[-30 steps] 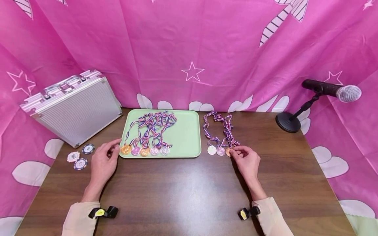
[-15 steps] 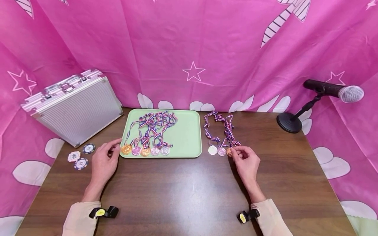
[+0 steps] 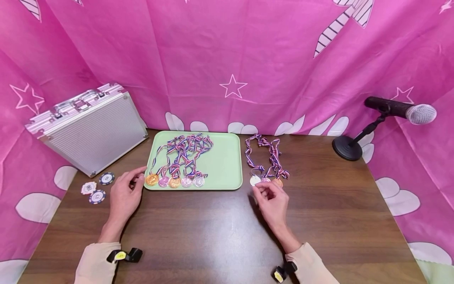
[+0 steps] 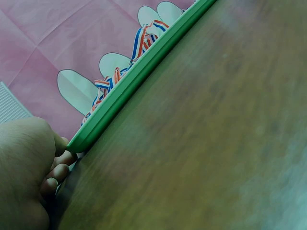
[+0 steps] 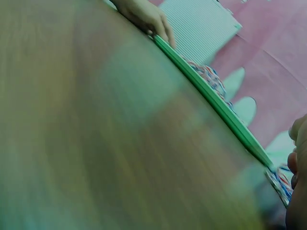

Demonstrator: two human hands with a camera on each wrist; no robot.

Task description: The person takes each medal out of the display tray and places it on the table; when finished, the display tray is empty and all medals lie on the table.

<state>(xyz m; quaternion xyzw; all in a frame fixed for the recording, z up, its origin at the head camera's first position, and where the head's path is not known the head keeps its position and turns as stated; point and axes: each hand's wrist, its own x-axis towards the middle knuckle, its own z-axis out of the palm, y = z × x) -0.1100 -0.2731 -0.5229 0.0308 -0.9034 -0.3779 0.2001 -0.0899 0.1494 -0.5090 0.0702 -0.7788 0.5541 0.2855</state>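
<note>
I count five medals (image 3: 174,182) in a row on one green tray (image 3: 227,165) at the centre of the frame. Three more medals (image 3: 266,180) lie on the worktop (image 3: 220,228) just right of the tray. Three poker chips (image 3: 95,188) sit at the left edge, below one silver case (image 3: 88,128). One microphone (image 3: 400,110) on its stand is at the right. I have two hands in view.
</note>
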